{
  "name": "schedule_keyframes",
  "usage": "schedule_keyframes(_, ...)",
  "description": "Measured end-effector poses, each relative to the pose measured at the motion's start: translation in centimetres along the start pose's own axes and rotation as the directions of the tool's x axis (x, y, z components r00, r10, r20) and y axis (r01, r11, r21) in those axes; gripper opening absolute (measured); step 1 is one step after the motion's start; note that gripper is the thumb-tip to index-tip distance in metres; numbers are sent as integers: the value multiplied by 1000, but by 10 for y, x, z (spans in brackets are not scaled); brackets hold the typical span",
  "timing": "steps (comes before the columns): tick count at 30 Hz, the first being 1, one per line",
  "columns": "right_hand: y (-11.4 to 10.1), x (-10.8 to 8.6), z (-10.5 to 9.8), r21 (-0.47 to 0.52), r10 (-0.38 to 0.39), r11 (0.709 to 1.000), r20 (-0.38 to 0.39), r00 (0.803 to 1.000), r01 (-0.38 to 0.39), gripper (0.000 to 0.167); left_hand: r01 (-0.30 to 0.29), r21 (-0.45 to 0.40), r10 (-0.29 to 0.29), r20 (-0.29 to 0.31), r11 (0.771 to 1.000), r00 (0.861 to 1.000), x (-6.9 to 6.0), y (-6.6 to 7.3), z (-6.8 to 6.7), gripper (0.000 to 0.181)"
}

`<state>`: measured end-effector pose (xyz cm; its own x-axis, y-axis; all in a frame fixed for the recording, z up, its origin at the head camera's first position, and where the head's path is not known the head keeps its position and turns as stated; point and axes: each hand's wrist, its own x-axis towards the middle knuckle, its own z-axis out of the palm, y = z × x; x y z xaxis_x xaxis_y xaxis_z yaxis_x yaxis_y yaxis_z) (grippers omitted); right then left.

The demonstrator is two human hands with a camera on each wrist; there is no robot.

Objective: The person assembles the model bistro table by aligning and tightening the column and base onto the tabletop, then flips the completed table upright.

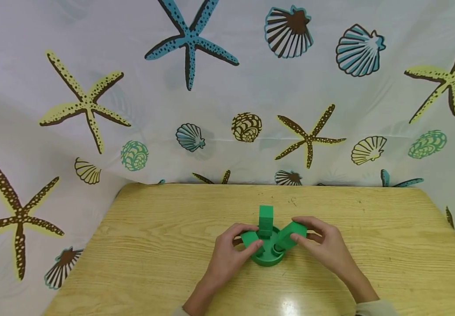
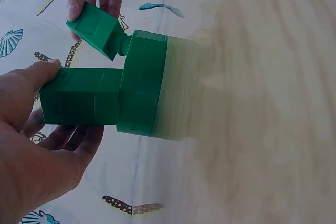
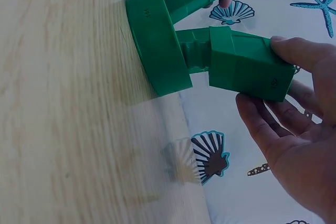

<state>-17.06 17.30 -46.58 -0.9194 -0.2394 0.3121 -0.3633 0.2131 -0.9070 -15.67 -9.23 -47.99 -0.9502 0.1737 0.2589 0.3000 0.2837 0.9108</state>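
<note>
"Starfish-printed cloth point(image 1: 227, 98) hangs behind the grained wooden tabletop point(image 1: 152, 263). What's on it?"

"Smooth, round green base point(image 1: 267, 263)."

"And the fingers?"

"Those of the left hand point(image 1: 227, 248) grip the angular left block point(image 1: 250, 239) on the base; those of the right hand point(image 1: 326, 243) pinch the right block point(image 1: 287, 237), tilted on its rounded neck point(image 2: 124, 44)."

"Third block point(image 1: 266, 216)?"

"Upright at the back."

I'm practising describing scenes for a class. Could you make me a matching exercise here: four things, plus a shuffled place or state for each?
1. Far green block
2. Right hand
3. Round green base
4. White cloth

A. grips a tilted block
B. printed with starfish
C. rests on the table
D. stands upright, not held

Pairs: 1-D, 2-A, 3-C, 4-B
</note>
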Motion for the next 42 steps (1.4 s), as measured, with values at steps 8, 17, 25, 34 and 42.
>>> schedule_keyframes(8, 1, -1, 7, 9, -23, 1000, 14, 1000, 23, 38, 0, -8, 0, -2, 1000, 1000, -1, 2, 0, 33)
schedule_keyframes(17, 0, -1, 10, -13, -69, 997, 42, 997, 70, 37, -10, -21, 10, 4, 1000, 1000, -1, 3, -1, 35)
schedule_keyframes(25, 3, -2, 18, -49, -96, 994, 79, 992, 100, 36, -16, -29, 16, 9, 999, 1000, -1, 1, -1, 34)
schedule_keyframes(34, 3, -2, 12, -36, -44, 998, 132, 990, 49, 38, -15, -36, 15, 10, 999, 1000, 0, 1, -1, 34)
schedule_keyframes(42, 5, -1, -6, 75, -52, 997, 322, 945, 29, 42, -8, -32, 8, 13, 999, 1000, -1, 1, -1, 34)
